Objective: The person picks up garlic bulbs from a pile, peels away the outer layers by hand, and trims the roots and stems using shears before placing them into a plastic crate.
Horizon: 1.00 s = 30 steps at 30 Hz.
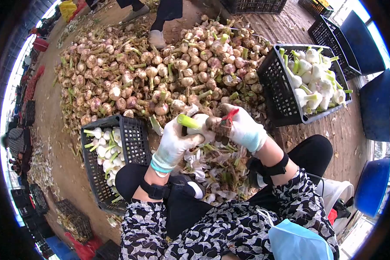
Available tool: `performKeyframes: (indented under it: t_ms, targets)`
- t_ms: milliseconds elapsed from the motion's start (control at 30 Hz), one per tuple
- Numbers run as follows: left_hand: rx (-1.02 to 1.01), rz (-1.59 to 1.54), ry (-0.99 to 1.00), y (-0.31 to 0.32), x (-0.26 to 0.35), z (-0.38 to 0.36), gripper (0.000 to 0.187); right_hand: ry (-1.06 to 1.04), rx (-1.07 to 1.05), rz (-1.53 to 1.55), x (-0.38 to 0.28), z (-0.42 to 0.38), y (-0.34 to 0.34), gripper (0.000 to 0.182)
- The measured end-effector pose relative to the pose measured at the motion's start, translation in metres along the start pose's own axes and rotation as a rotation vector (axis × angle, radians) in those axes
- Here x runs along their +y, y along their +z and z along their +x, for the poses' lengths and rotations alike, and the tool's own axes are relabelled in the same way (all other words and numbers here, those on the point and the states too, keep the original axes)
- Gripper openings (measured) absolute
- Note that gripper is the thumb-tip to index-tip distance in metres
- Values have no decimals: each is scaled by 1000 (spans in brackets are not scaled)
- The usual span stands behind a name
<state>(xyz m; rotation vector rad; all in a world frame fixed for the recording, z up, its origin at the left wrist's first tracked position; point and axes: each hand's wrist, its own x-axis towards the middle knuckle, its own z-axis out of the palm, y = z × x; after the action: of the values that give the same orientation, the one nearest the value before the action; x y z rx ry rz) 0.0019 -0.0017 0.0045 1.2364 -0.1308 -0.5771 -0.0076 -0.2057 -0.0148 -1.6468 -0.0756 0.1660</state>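
Observation:
My left hand (174, 143), in a dirty white glove, holds a peeled garlic bulb (200, 123) with its cut green stem pointing left. My right hand (242, 128), gloved too, meets it at the bulb's right side. Its fingertips look brown, and a red strip (230, 116) is tied at the fingers; a tool there, if any, cannot be made out. Beyond both hands spreads a big heap of unpeeled garlic (160, 82). Loose skins and cut leaves (216, 173) lie below them, between my legs.
Black crates of cleaned garlic stand at left (136, 141) and at upper right (275, 89). A person's shoe (157, 39) rests at the heap's far edge. Blue containers (372, 186) and a white bucket (336, 190) are at right. A blue mask (299, 242) hangs near my lap.

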Motion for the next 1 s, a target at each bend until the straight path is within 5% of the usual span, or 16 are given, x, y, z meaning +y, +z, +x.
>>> performKeyframes:
  t_ms: [200,267,333,367,467,600,667,733,833,867,933,1000]
  targets:
    - [24,33,28,-1,-4,1,42,240,-50,60,-15,-5,-6,26]
    - [30,71,-16,1,-2,-1,42,-274,90,-600,-20,-8,3,23]
    - [-42,39,-50,-4,0,-2,45,-188,27,-645,-24,-8,0,22]
    - [-43,-63,-12,-4,-4,-2,48,-20,70,-476,-19,-6,-1,21]
    - [-95,-198,-29,2,-9,-4,52,24,128,-476,16,1,-12,17]
    - [-105,-138,-22,-2,-6,2,51,-91,-98,585,-8,-8,1,34]
    - [-56,-118,38,6,-8,4,51,189,-67,574,-12,-5,4,37]
    - [4,-103,93,6,-9,4,52,-14,30,352,27,3,13,31]
    - [88,-111,5,-1,-7,4,53,-14,218,352,16,2,27,23]
    - [240,-234,113,13,-12,5,49,23,206,27,1,-5,29,28]
    - [426,-316,100,11,-13,11,40,-236,225,-183,4,-11,40,26]
    - [387,-427,43,-3,-16,16,27,-104,229,-123,-7,-9,41,20]
